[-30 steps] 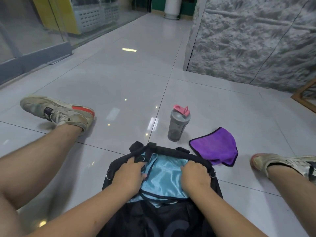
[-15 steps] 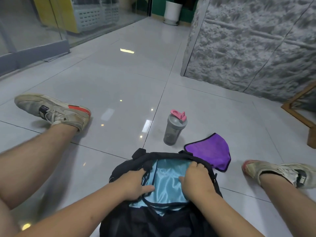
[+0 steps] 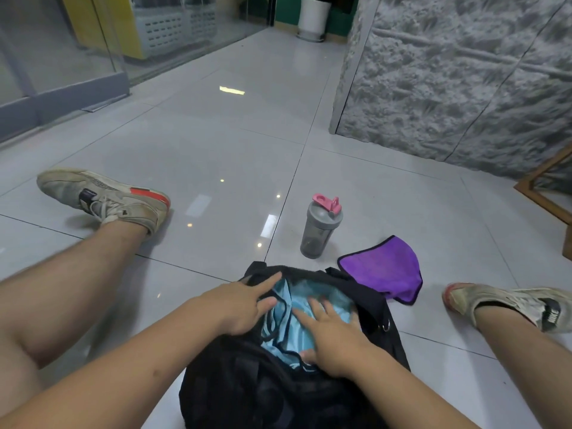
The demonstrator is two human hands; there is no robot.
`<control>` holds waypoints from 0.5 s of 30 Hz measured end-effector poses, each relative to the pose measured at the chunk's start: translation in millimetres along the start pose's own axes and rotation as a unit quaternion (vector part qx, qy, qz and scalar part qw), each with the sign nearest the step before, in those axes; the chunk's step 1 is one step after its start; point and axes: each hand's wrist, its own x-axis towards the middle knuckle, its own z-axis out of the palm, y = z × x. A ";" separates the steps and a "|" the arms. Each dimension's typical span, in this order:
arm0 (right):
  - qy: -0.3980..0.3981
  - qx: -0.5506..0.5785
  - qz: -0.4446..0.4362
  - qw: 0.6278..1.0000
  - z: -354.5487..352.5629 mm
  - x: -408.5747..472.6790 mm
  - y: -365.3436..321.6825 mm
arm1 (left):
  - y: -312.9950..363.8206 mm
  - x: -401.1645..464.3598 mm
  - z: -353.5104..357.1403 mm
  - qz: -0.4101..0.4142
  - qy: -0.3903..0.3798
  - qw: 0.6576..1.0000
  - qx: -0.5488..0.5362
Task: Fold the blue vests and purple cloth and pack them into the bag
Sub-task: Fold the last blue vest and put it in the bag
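A black bag (image 3: 376,300) lies open on the tiled floor between my legs. Shiny light-blue vests (image 3: 286,328) with dark trim fill its opening. My left hand (image 3: 244,303) rests at the left rim of the opening, fingers spread and straight, touching the bag's edge and the blue fabric. My right hand (image 3: 332,334) lies flat on the vests, fingers splayed, pressing them down. The purple cloth (image 3: 385,267), dark-edged and folded, lies on the floor just right of the bag's far corner, apart from both hands.
A grey shaker bottle (image 3: 318,232) with a pink lid stands upright beyond the bag, left of the cloth. My legs and worn sneakers (image 3: 105,199) flank the bag. A textured grey wall (image 3: 464,82) and a wooden frame (image 3: 544,193) stand at right; glass panels at left.
Both hands have gone from curled grips on the bag's rim and vest to flat, spread fingers on the blue fabric. The vests sit lower in the bag. The camera tilted slightly.
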 end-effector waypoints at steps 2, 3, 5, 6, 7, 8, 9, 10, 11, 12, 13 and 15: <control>-0.008 -0.006 0.017 1.000 3.6 -0.2 2.1 | 1.5 -2.7 6.0 -0.036 -0.051 0.997 0.037; -0.004 -0.006 0.019 1.000 5.1 -0.3 2.2 | 4.3 -4.3 8.5 -0.046 -0.057 0.995 0.061; 0.001 -0.008 0.016 1.000 8.4 -0.5 1.3 | 11.8 -3.5 12.3 -0.050 -0.033 0.994 0.089; 0.003 -0.010 0.012 1.000 9.8 -1.0 0.4 | 16.4 -3.0 14.6 -0.051 -0.016 0.994 0.097; 0.009 -0.012 0.008 1.000 11.1 -1.1 0.2 | 22.4 -2.0 16.6 -0.055 0.001 0.992 0.113; 0.019 -0.015 0.003 1.000 11.9 -1.4 -0.3 | 29.1 -1.8 18.5 -0.063 0.011 0.988 0.137; 0.028 -0.017 -0.001 0.999 12.2 -1.7 -1.2 | 35.5 -2.0 20.7 -0.070 0.022 0.984 0.164; 0.035 -0.018 -0.006 0.999 12.9 -2.0 -1.5 | 43.4 -2.6 22.5 -0.073 0.037 0.978 0.193; 0.043 -0.020 -0.011 0.999 13.6 -1.9 -1.2 | 52.8 -3.5 23.0 -0.064 0.062 0.971 0.220; 0.051 -0.021 -0.016 0.998 15.1 -0.9 -1.0 | 61.6 -4.1 24.0 -0.038 0.092 0.966 0.237; 0.057 -0.020 -0.019 0.998 16.7 0.4 -0.9 | 68.8 -3.1 26.3 0.006 0.122 0.962 0.242; 0.068 -0.015 -0.024 0.997 19.8 3.4 0.7 | 77.6 2.2 35.2 0.116 0.146 0.960 0.207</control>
